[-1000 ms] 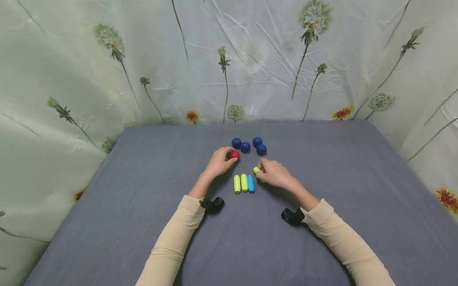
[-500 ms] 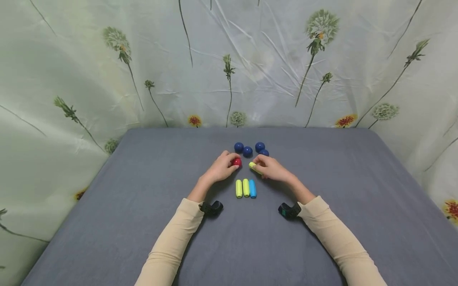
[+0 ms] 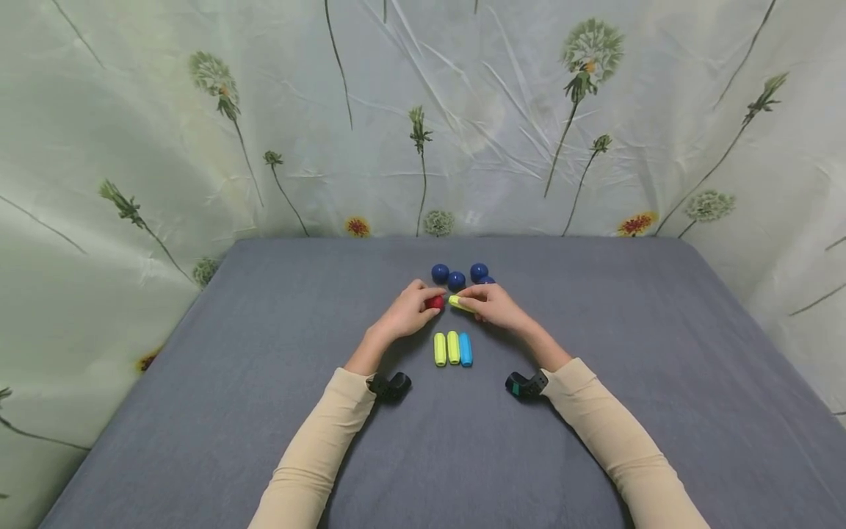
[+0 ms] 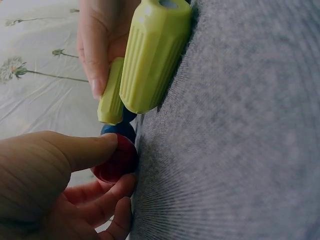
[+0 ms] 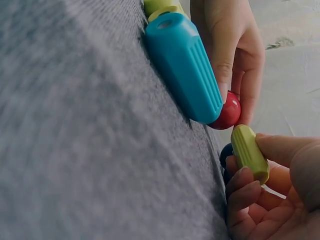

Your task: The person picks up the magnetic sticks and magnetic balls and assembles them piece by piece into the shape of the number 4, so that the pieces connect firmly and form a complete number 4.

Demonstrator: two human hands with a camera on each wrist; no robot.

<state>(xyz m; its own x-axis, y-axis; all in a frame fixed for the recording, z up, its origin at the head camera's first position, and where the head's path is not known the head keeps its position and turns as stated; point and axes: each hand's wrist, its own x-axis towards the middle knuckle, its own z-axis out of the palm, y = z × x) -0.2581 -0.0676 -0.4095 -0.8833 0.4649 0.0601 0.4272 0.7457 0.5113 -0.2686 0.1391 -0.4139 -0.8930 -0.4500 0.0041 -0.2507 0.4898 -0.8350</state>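
Observation:
My left hand (image 3: 405, 308) pinches a shiny red ball (image 3: 435, 302) between thumb and fingers, low at the grey surface. Just to its right, my right hand (image 3: 499, 307) holds a yellow-green ridged cylinder (image 3: 460, 303), tilted with one end pointing at the ball. A small gap separates the two in the head view. Seen from the right wrist, the cylinder (image 5: 249, 155) lies between thumb and fingertips, near the red ball (image 5: 230, 111). Closer to the person, two more yellow-green cylinders (image 3: 440, 350) and a blue cylinder (image 3: 465, 350) lie side by side.
Several dark blue balls (image 3: 457, 281) sit just beyond the hands, one partly hidden by the right hand. A grey cloth (image 3: 317, 308) covers the table. Behind its far edge hangs a curtain (image 3: 370, 132) printed with flowers. Black wrist cameras (image 3: 526, 385) are on both wrists.
My right hand has moved left and slightly away from the person, bringing the yellow-green cylinder close to the red ball. My left hand keeps its hold on the ball. The head view has tilted slightly.

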